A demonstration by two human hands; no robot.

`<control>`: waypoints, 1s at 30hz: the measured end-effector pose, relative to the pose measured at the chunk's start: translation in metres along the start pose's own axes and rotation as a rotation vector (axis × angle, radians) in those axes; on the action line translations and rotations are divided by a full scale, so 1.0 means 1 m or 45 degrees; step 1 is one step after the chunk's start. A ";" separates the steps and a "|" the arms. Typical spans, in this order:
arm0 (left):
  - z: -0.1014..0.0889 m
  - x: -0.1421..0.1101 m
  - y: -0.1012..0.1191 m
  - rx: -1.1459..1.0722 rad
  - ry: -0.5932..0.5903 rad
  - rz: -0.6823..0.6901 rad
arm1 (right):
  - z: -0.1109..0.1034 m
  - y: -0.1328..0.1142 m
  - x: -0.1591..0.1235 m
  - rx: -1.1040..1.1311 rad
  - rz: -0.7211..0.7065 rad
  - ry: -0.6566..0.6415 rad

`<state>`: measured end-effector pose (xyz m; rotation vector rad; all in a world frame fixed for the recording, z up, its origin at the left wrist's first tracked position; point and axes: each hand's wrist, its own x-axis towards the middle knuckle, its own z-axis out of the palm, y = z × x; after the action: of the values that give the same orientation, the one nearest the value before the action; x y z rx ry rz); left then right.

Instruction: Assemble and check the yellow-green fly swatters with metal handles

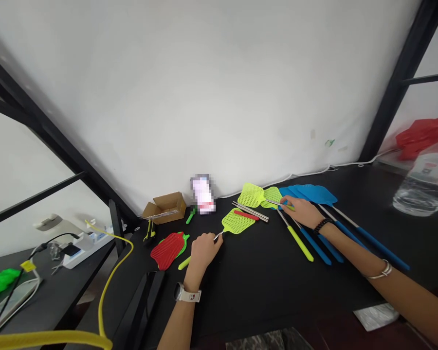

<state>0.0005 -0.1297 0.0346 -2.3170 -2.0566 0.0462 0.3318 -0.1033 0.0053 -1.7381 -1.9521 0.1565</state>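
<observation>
My left hand (204, 250) is closed around a yellow-green fly swatter (236, 223), near where the thin metal shaft meets the handle. Its mesh head lies to the upper right, with a red handle (246, 215) resting across it. My right hand (302, 210) pinches the shaft and handle end of another yellow-green fly swatter (251, 195) farther back. Beneath that one lies a further yellow-green swatter (301, 243), handle toward me. Several blue fly swatters (381, 248) fan out around and under my right forearm. Bare metal rods (253, 212) lie between my hands.
A red swatter head (170, 250) overlaps a green one (184, 247) on the left. Behind stand an open cardboard box (166, 209), a green handle (191, 216) and a blurred phone (203, 194). A yellow cable (107, 282) crosses the left. A large clear bottle (423, 187) stands right.
</observation>
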 end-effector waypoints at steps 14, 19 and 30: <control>0.010 0.000 0.000 0.001 0.327 0.151 | 0.002 0.001 0.000 -0.014 -0.156 0.162; 0.009 0.000 0.001 -0.011 0.351 0.159 | -0.003 -0.003 0.001 0.017 -0.241 0.218; -0.026 -0.034 0.011 -0.728 0.574 0.381 | -0.081 -0.081 -0.043 0.621 -0.416 0.496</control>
<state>0.0086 -0.1654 0.0602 -2.5758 -1.6280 -1.0749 0.2971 -0.1781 0.0958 -1.0348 -1.6985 0.1481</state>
